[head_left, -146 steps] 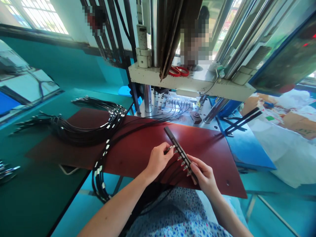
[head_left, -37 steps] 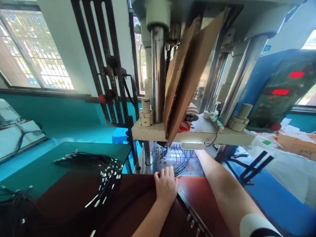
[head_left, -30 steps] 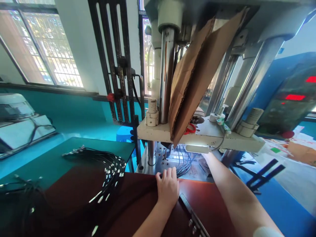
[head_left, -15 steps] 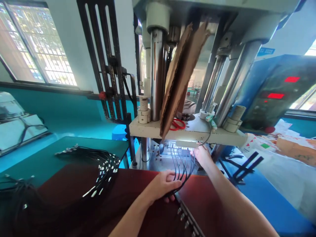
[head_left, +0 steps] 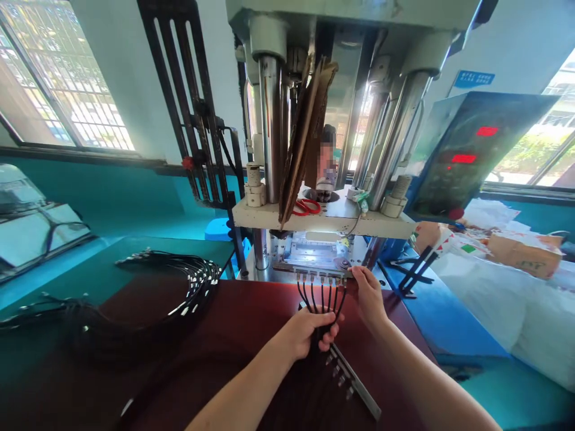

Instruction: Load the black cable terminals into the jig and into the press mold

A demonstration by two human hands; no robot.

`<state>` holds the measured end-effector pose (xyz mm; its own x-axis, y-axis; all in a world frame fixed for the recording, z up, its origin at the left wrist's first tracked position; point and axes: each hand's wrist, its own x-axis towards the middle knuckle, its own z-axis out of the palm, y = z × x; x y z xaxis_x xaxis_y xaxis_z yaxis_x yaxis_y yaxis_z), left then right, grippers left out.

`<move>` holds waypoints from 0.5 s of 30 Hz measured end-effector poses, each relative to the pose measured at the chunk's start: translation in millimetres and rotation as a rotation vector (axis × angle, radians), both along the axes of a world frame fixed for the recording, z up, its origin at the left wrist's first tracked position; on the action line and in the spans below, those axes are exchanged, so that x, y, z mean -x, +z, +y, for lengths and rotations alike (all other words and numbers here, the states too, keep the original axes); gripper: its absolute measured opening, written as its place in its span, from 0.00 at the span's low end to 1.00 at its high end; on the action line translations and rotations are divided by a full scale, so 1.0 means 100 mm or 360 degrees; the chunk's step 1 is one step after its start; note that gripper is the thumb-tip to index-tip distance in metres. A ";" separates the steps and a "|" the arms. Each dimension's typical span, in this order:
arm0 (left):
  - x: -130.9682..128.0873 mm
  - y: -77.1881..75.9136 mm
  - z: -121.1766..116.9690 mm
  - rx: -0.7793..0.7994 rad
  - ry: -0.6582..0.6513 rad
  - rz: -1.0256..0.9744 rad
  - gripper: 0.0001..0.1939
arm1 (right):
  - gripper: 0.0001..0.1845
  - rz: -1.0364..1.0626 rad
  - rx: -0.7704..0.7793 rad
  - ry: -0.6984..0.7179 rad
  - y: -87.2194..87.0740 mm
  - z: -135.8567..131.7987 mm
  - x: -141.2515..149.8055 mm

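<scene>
My left hand point(head_left: 309, 332) is wrapped around a bunch of several black cables point(head_left: 322, 294). The cables fan upward from my fingers to connector ends set in a row along a narrow metal strip point(head_left: 309, 271). At the strip's right end, my right hand point(head_left: 369, 296) pinches it between thumb and fingers. The strip lies level in front of the lower mould point(head_left: 314, 248) of a press point(head_left: 251, 218). Below my left hand, a second metal strip point(head_left: 357, 383) with small fittings rests slantwise on the dark red table point(head_left: 265, 299).
Black cable bundles point(head_left: 197, 284) with pale ends lie at left. Red-handled scissors point(head_left: 308, 207) and upright cardboard point(head_left: 305, 137) sit on the press plate. A control box point(head_left: 476, 143) with red displays stands at right. Behind the press is a person point(head_left: 327, 155).
The strip with the cables has come out of the press toward me, with my right hand on its end. My left hand still grips the cables. The camera view has shifted.
</scene>
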<state>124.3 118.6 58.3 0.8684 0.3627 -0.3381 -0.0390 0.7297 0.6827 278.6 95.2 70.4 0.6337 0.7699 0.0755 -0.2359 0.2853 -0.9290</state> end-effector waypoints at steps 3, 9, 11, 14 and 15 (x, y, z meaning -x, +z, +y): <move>0.02 0.00 -0.10 0.0033 -0.0012 -0.0022 0.12 | 0.14 0.0064 0.0010 -0.0076 -0.02 -0.09 0.01; 0.07 -0.06 -0.23 0.0062 -0.0038 -0.0049 0.09 | 0.12 0.0219 -0.0029 -0.0092 -0.07 -0.24 0.06; 0.07 -0.07 -0.25 0.0060 -0.0039 -0.0046 0.08 | 0.12 0.0256 -0.0052 -0.0083 -0.10 -0.29 0.09; 0.11 -0.07 -0.32 0.0061 -0.0013 -0.0024 0.09 | 0.11 0.0297 -0.0102 -0.0082 -0.16 -0.34 0.13; 0.14 -0.07 -0.36 0.0054 -0.0026 -0.0004 0.09 | 0.12 0.0308 -0.0106 -0.0087 -0.18 -0.35 0.12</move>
